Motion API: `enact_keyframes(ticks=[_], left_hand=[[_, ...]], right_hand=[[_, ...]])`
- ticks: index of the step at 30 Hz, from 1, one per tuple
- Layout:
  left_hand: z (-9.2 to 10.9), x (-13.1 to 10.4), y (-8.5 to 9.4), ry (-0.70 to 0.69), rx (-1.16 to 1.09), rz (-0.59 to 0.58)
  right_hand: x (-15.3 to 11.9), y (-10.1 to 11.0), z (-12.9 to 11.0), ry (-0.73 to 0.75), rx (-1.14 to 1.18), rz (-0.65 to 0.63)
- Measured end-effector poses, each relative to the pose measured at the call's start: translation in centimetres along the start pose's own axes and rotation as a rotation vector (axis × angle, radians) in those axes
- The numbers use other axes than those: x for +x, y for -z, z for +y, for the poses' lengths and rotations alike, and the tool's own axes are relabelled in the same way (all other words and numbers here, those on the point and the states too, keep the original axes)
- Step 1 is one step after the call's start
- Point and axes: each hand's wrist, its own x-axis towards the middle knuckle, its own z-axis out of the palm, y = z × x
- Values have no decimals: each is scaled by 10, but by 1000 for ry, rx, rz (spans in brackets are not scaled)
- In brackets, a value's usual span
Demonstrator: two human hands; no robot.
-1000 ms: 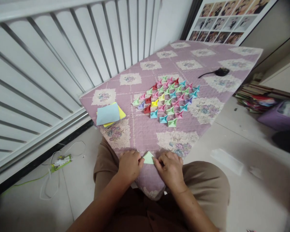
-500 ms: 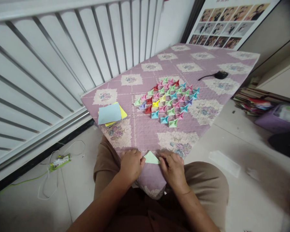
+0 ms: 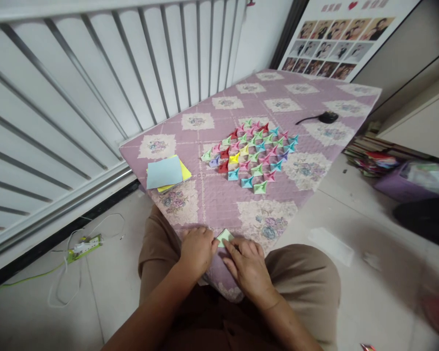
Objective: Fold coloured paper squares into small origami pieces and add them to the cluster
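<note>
Inward over the green paper (image 3: 224, 237) came the right hand (image 3: 249, 267), its fingertips now pressing the sheet's right side — the left hand (image 3: 198, 249) stayed at the left edge, fingers curled, thumb touching it. The paper lay on the cloth-covered table (image 3: 219, 204), nearer the person than the folded pieces (image 3: 254, 153).

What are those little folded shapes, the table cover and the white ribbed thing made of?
The folded shapes look like matte paper, going by their thin walls and sharp points. The tablecloth seems to be dull quilted fabric, with a stitch-like texture. The radiator is probably painted metal: smooth white ribs, faint sheen.
</note>
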Motion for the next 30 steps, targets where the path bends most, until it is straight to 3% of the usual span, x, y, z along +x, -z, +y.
enact_keyframes(ticks=[7,13,15,30], left_hand=[[-7,-6,-7,-40,1,60],[-11,-1,-9,-422,-31,73],[-13,3,-7,-484,-21,50],[-21,5,3,-557,26,-37]], right_hand=[[3,2,-1,-23,-28,-25],[3,1,-2,-43,-38,-41],[3,1,-2,-49,-35,-52],[-14,-6,-6,-63,-35,-43]])
